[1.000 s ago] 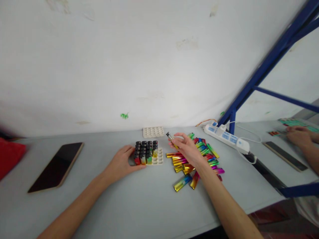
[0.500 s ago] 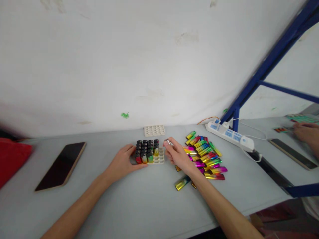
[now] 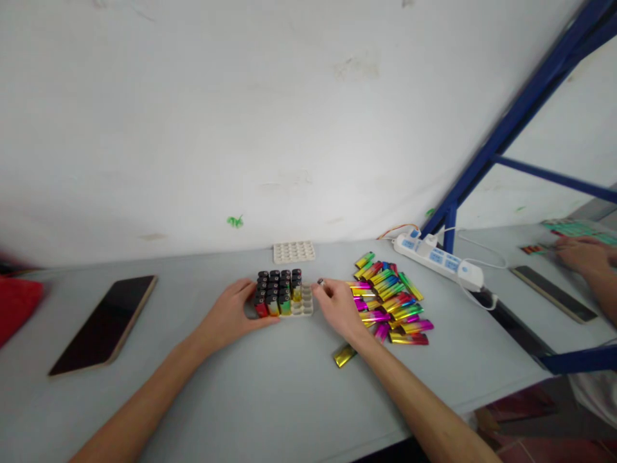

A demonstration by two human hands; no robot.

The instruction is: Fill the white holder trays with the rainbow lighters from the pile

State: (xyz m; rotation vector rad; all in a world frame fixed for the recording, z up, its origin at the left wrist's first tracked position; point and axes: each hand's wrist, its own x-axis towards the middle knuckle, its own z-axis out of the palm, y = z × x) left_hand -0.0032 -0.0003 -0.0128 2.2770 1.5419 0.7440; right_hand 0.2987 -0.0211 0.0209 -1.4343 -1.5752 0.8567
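Lighters [image 3: 273, 290] stand gripped by left hand [image 3: 233, 310], right hand [image 3: 340, 310] pinching another [image 3: 321, 281], shiny pile [image 3: 386, 283] beside power strip [image 3: 438, 260]

Two trays [image 3: 307, 305], one power strip [image 3: 438, 260]

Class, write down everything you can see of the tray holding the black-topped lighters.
The tray is off-white, looks like plastic, and has rows of rounded sockets. It lies flat on the grey table. Black-topped lighters stand upright over its left part, while uncovered sockets show along its right side. The left hand curls around its left end, thumb at the front; whether it presses the tray or only the lighters is unclear. The right hand is just beyond the right edge.
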